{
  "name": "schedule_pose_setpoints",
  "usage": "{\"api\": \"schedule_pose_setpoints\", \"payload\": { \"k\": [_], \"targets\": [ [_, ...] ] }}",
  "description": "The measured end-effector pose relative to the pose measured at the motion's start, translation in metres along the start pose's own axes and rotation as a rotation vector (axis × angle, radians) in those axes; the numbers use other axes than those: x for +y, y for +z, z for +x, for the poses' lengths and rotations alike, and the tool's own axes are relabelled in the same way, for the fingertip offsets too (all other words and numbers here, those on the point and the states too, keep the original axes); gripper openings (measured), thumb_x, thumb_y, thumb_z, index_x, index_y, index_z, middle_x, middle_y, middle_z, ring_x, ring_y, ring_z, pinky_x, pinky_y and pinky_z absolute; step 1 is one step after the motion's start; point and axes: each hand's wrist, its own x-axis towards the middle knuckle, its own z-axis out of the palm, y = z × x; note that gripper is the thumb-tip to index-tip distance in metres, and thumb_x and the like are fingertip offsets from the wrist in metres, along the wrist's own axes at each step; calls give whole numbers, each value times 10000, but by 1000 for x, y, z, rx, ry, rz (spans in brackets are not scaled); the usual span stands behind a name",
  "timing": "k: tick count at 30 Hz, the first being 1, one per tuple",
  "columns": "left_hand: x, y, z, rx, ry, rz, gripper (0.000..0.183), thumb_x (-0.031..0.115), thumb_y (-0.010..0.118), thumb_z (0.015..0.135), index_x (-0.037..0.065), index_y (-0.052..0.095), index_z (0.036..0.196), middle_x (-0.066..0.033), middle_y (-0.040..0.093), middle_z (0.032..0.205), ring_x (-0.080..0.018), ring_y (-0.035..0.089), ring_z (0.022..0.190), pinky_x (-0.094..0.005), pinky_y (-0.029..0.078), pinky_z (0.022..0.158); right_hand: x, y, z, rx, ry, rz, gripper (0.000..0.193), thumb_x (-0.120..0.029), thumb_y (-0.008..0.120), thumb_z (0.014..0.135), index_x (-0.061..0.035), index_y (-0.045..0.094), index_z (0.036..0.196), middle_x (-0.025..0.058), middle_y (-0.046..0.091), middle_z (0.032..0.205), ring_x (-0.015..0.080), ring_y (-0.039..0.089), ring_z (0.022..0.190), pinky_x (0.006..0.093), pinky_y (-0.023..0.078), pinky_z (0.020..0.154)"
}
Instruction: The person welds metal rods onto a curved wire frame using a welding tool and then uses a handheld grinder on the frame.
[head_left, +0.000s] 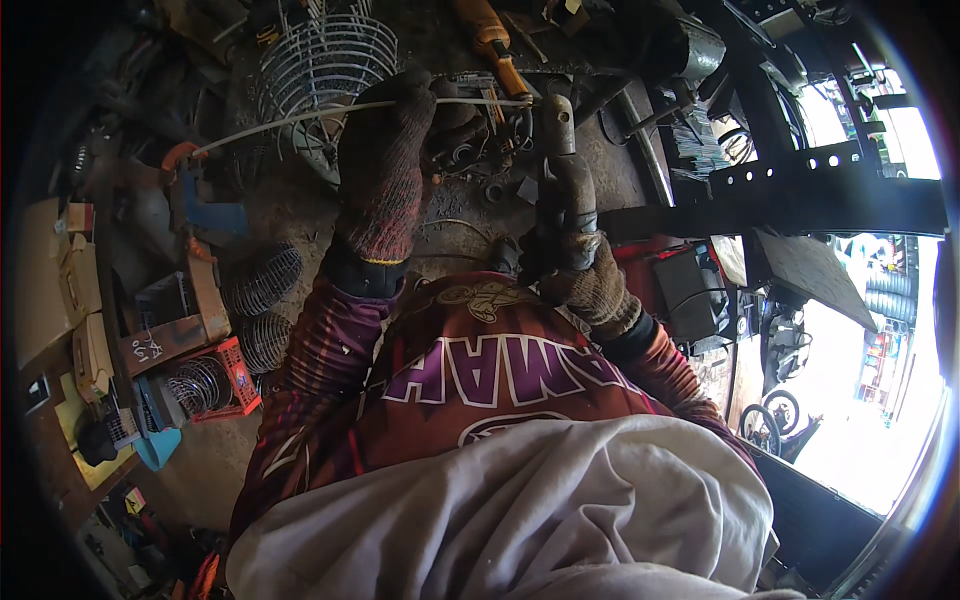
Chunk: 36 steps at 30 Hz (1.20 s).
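thin rod gripped in forward-reaching left hand; right hand, nearer torso, wrapped around metal tube.

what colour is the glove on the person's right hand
The glove is brownish tan, seen in the head view.

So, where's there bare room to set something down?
The floor this side of the red crate, beside the left sleeve, looks bare. A hand might pass between the left hand and right hand, over a thin cable. Crowded: around the wire cage and wire coils.
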Motion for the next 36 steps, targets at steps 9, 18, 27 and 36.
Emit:
{"api": "schedule_pose_setpoints", "payload": {
  "k": [9,18,27,36],
  "targets": [
    [-6,-11,-1,-72,54,-21,266,102,648,962,-9,599,1199,-140,730,1014,-265,740,899,-362,620,825,-6,5,0,20,22,-67,585,-54,839,659,-20,575,1180,96,691,1030,195,690,908,354,579,787],
    [2,-2,-9,-43,43,141,285,165,577,1010,-39,638,1199,-153,718,1068,-214,721,911,-327,620,792,-10,9,-1,28,1,-220,573,-77,841,672,-19,577,1177,98,700,1035,193,697,912,350,583,799],
    [-5,-1,-13,-29,74,46,310,180,572,1013,-48,630,1214,-155,707,1092,-217,718,924,-308,621,775,1,3,-2,23,30,-195,581,-101,855,677,-21,581,1182,106,705,1047,203,702,919,360,586,816],
    [-7,4,-16,-26,86,143,328,214,592,1007,-4,630,1249,-112,715,1072,-201,720,909,-315,618,791,-2,4,-8,8,14,-164,591,-76,848,678,-21,570,1197,103,704,1025,202,704,913,356,588,808]
  ]
}}
